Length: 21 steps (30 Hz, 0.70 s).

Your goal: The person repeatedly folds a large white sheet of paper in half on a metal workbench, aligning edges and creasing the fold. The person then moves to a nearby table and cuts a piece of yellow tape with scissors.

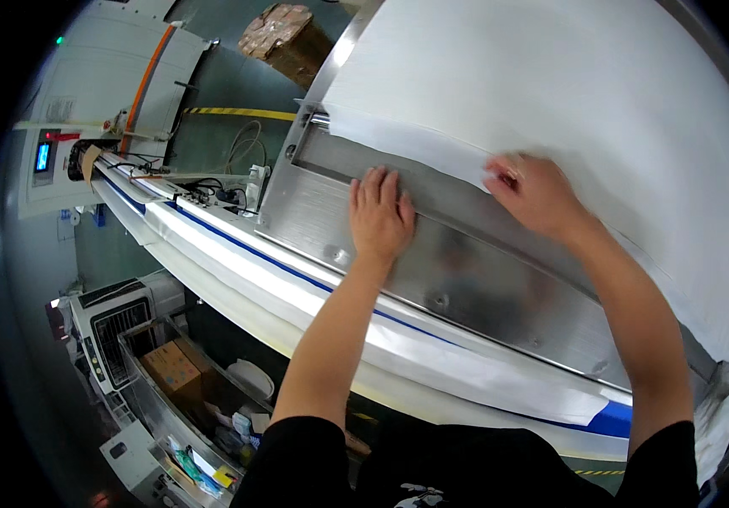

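Observation:
A large white sheet, seemingly cloth (568, 76), covers most of the metal table on the far right side. Its near edge runs slantwise beside a long recess in the brushed metal plate (483, 271). My left hand (381, 216) lies flat on the plate at the recess, fingers stretched out and holding nothing. At the sheet's near edge is my right hand (534, 193), its fingers curled into a pinch and a little blurred. Whether the sheet's edge or something small is between those fingertips is hidden.
Along the table's near side runs a long rail (296, 275) with white material and a blue strip. A white machine with a small screen (43, 157) stands at left. Below it are a metal cart (148, 372) holding a cardboard box (174, 368), and a wrapped carton (288, 42) beyond.

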### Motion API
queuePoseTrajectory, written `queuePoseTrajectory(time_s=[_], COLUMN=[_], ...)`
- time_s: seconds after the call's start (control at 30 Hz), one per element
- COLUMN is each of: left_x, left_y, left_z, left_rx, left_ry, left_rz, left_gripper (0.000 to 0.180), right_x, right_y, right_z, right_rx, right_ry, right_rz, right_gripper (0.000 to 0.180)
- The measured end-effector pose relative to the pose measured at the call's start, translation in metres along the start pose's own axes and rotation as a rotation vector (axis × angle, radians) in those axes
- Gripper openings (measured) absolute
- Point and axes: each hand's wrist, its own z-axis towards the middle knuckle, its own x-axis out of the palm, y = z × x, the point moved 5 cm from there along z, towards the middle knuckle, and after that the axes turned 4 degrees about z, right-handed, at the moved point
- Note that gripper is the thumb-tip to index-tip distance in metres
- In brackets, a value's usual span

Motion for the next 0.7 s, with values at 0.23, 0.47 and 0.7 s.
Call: queuePoseTrajectory(time_s=[0.23,0.47,0.7], left_x=[0.011,0.012,0.012], left_y=[0.008,0.017,0.018], left_z=[0.008,0.005,0.008], left_rx=[-0.032,-0.052,-0.058], left_ry=[0.011,0.06,0.048], left_rz=[-0.112,-0.125,-0.19], left_gripper=[0.039,0.041,0.045], right_x=[0.062,0.076,0.074], right_y=[0.031,0.038,0.033], right_z=[0.186,0.222,0.218], right_rx=[-0.156,-0.097,-0.113], right_ry=[-0.117,-0.033,-0.137], right_rz=[0.076,-0.026,-0.084], right_gripper=[0.021,0.022,0.021])
